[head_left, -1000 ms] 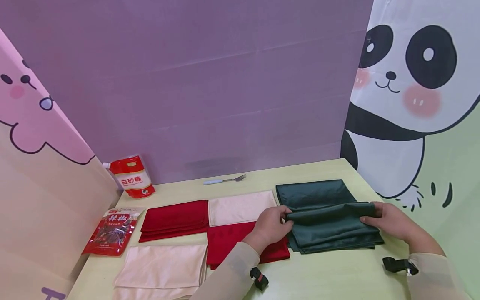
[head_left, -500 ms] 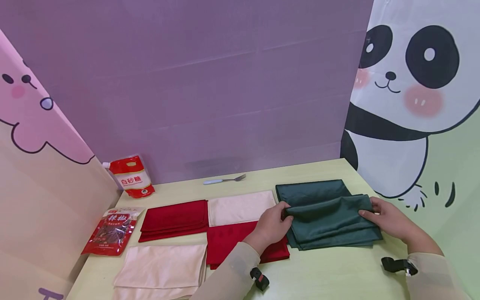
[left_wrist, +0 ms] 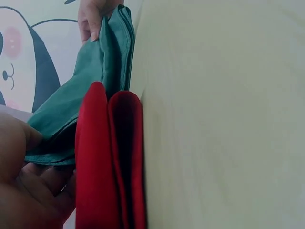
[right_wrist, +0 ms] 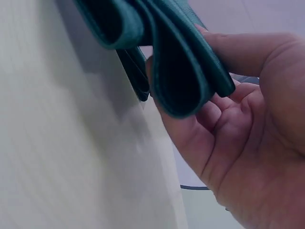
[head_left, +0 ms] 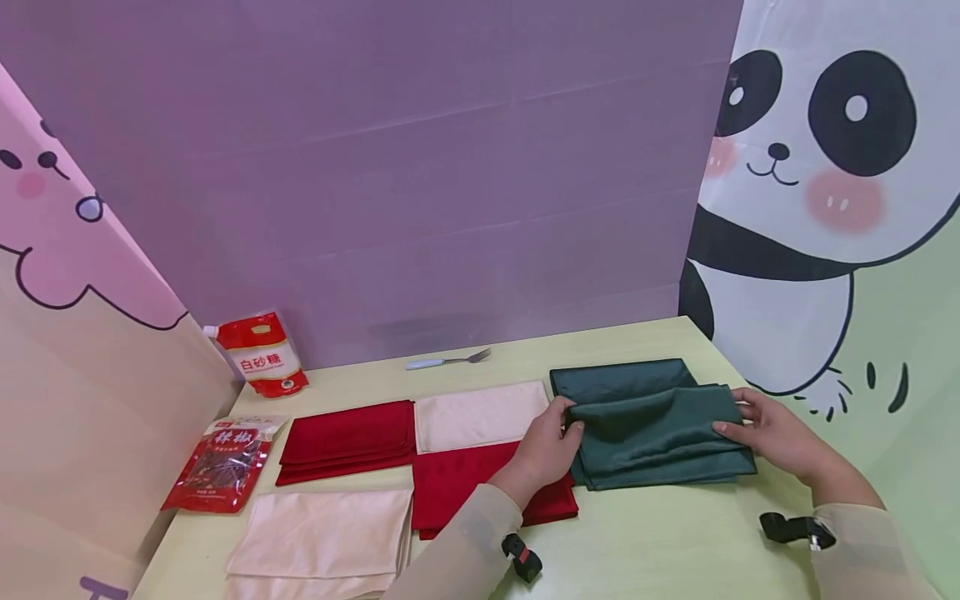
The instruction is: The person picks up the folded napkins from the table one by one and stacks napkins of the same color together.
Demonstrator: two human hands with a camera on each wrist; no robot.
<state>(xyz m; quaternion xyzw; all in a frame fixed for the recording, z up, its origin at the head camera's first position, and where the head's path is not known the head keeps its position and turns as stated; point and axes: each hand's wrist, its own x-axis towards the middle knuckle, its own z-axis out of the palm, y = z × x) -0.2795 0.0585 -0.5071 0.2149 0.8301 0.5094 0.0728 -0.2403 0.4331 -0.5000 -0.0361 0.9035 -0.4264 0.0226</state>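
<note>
A dark green satin cloth (head_left: 660, 433), folded in layers, lies at the right of the table. My left hand (head_left: 546, 446) pinches its left edge between thumb and fingers. At the opposite edge my right hand (head_left: 772, 433) holds the cloth the same way. The right wrist view shows looped folds of the green cloth (right_wrist: 178, 81) between thumb and fingers, raised off the tabletop. Behind, a flat part of the green cloth lies on the table. Under my left wrist is a folded red cloth (head_left: 465, 487), seen edge-on beside the green one in the left wrist view.
Another red folded cloth (head_left: 348, 440) and a cream cloth (head_left: 483, 417) lie left of the green one. A pale pink cloth (head_left: 322, 533) is at the front left. A fork (head_left: 448, 360), a sugar bag (head_left: 266, 358) and a red chili packet (head_left: 221, 467) sit along the back and left.
Both hands have shifted slightly back and left, and the near part of the green cloth has moved with them. The other cloths stay in place.
</note>
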